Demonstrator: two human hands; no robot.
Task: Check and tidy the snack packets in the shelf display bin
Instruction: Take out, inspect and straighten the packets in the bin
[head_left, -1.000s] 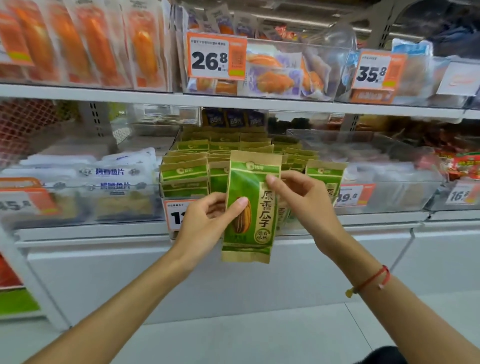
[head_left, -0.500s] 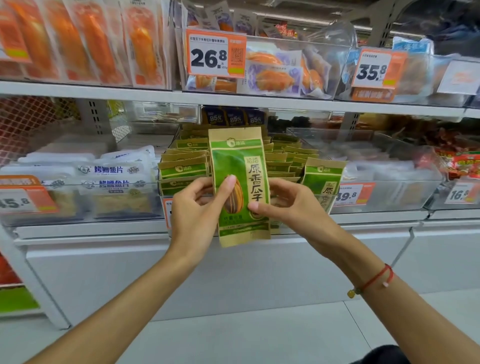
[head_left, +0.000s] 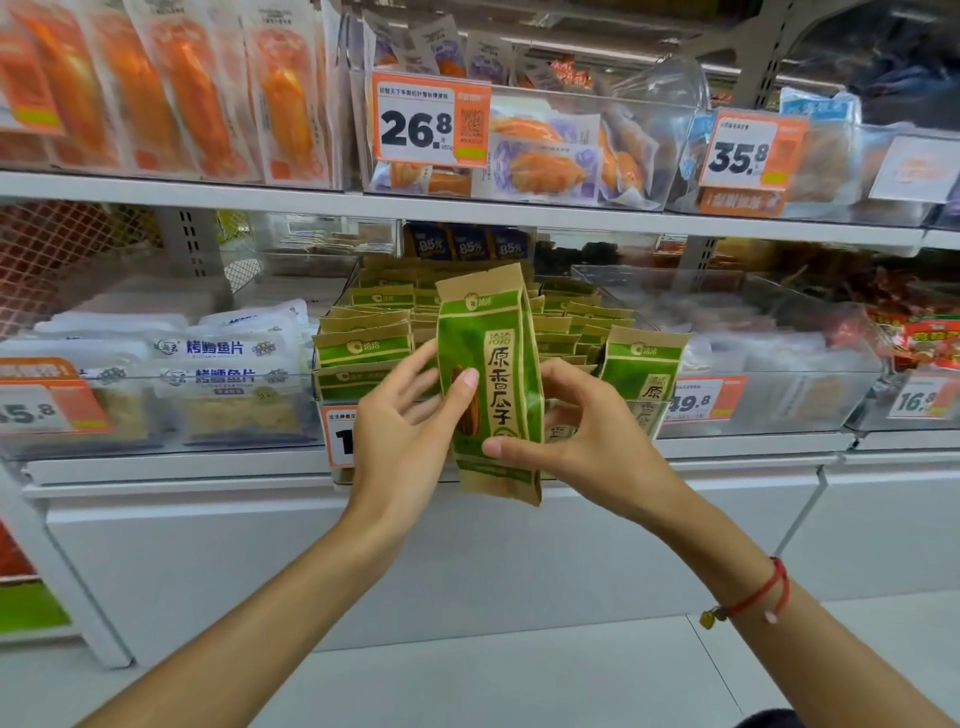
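Both forearms reach up from below. The left hand (head_left: 402, 431) and right hand (head_left: 582, 439) pinch one green packet (head_left: 491, 384) upright between thumbs and curled fingers, in front of the clear bin (head_left: 631, 410) of matching packets (head_left: 363, 345). The fingers behind the packet are hidden, and the bin's price tag (head_left: 340, 436) is partly covered.

I hold one packet (head_left: 491, 384) upright between my left hand (head_left: 402, 434) and right hand (head_left: 587, 441), just in front of the display bin (head_left: 652, 415), where more packets (head_left: 363, 345) stand in rows. Fish-slice packs (head_left: 223, 358) lie left; another clear bin (head_left: 779, 364) sits right.
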